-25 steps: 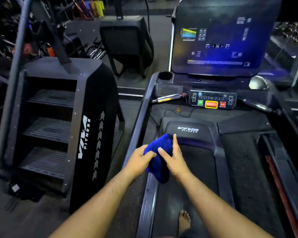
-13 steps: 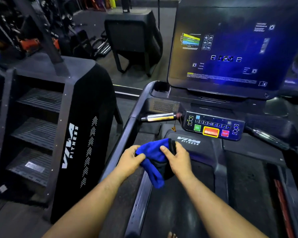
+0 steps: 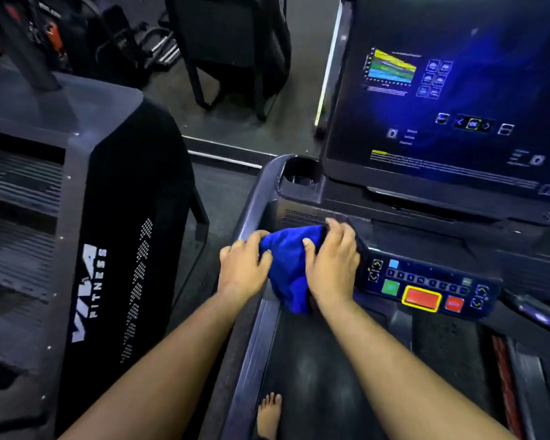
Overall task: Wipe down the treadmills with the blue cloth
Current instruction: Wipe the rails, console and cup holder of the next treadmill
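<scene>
The blue cloth (image 3: 288, 265) is bunched between my two hands, just left of the treadmill's button panel (image 3: 426, 285). My left hand (image 3: 243, 265) grips its left edge beside the left handrail (image 3: 251, 204). My right hand (image 3: 331, 265) grips its right side, fingers reaching the console's lower housing (image 3: 302, 214). The cloth's lower end hangs over the treadmill belt (image 3: 315, 376). The big dark screen (image 3: 442, 100) rises above the hands.
A black stair-climber marked VIVA FITNESS (image 3: 89, 293) stands close on the left. A cup holder (image 3: 300, 173) sits at the console's left corner. My bare foot (image 3: 269, 414) rests on the belt. Another dark machine (image 3: 232, 46) stands behind.
Both hands have carried the cloth forward and up from the motor hood to the console's left side. The view has moved closer to the console.
</scene>
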A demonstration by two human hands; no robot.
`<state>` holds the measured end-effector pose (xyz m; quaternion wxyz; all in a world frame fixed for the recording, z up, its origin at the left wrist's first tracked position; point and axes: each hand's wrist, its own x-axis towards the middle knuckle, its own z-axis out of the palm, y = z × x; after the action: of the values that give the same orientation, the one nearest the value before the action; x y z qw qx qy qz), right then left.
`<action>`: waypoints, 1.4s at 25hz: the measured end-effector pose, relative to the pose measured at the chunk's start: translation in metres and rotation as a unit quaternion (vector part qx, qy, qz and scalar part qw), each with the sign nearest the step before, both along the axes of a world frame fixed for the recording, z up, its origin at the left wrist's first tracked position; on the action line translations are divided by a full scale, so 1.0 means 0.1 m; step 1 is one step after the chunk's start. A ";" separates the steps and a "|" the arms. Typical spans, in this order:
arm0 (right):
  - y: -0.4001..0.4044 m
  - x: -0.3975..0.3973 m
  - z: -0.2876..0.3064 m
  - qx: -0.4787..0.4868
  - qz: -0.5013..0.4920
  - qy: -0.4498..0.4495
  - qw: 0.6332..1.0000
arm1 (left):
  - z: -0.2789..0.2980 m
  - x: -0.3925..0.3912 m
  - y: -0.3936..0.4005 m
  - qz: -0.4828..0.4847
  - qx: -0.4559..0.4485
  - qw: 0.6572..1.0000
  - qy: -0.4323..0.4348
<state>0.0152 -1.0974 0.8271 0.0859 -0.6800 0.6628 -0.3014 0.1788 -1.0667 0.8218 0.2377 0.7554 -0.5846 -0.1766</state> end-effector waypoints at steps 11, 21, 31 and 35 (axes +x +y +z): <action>-0.65 0.57 -0.46 0.159 0.297 0.390 0.857 | -0.58 0.40 -0.19 -0.161 0.094 0.972 -0.145; -0.55 0.15 -0.43 0.021 0.252 0.478 0.841 | -0.52 0.38 -0.23 -0.171 0.090 0.967 -0.164; -0.74 0.55 -0.31 0.225 0.299 0.375 0.848 | -0.50 0.36 -0.25 -0.169 0.102 0.968 -0.153; -0.30 0.23 -0.55 0.095 0.236 0.459 0.852 | -0.48 0.35 -0.26 -0.166 0.105 0.968 -0.159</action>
<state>0.0385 -1.1276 0.7725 -0.0955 -0.8654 0.4721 0.1382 0.2142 -1.0923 0.7742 0.0286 0.6869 -0.7102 -0.1517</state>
